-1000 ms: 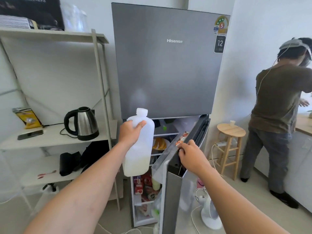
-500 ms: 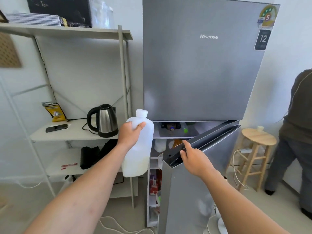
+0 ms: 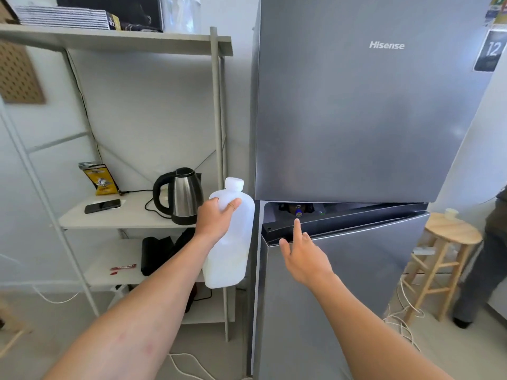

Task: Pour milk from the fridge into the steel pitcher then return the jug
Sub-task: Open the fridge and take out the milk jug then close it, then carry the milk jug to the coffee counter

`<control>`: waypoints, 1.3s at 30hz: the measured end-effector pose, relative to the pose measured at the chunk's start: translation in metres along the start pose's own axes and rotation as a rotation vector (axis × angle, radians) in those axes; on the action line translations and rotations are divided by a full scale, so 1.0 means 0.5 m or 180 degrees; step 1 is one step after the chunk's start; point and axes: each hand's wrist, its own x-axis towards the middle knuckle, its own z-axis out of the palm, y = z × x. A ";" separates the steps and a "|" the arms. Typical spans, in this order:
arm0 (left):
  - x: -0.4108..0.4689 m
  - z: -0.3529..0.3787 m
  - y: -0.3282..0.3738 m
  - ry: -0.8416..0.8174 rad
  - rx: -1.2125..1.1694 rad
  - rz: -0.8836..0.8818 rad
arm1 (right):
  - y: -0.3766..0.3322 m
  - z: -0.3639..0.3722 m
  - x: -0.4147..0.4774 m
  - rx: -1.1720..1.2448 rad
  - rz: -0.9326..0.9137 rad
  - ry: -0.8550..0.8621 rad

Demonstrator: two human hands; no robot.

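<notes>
My left hand [image 3: 216, 219] grips a white plastic milk jug [image 3: 231, 250] by its upper part; the jug is upright, capped, and hangs left of the grey fridge [image 3: 365, 119]. The fridge's lower door [image 3: 356, 283] stands only slightly ajar, with a narrow gap at its top edge. My right hand [image 3: 303, 252] is open, fingers spread, its index fingertip resting on the door's dark top edge. No steel pitcher is in view.
A metal shelf rack [image 3: 216, 133] stands left of the fridge, holding a black and steel kettle [image 3: 182, 198], a phone [image 3: 103, 206] and a yellow packet [image 3: 100, 178]. A wooden stool [image 3: 444, 259] and another person's leg [image 3: 482, 283] are at the right. Cables [image 3: 403, 319] lie on the floor.
The lower fridge door has swung from wide open to nearly closed, pushed by my right hand, whose grip on the door edge has loosened to a fingertip touch. The jug stayed in my left hand.
</notes>
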 end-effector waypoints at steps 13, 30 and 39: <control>0.093 0.031 -0.065 -0.0071 0.0061 -0.0044 | -0.025 0.046 0.156 0.0304 0.0374 0.0115; 0.136 0.041 -0.113 -0.0208 0.0151 -0.0074 | -0.041 0.089 0.235 0.0072 0.0287 0.0327; 0.127 0.037 -0.116 -0.0230 -0.0051 -0.0233 | -0.032 0.066 0.230 0.0311 0.0210 0.0153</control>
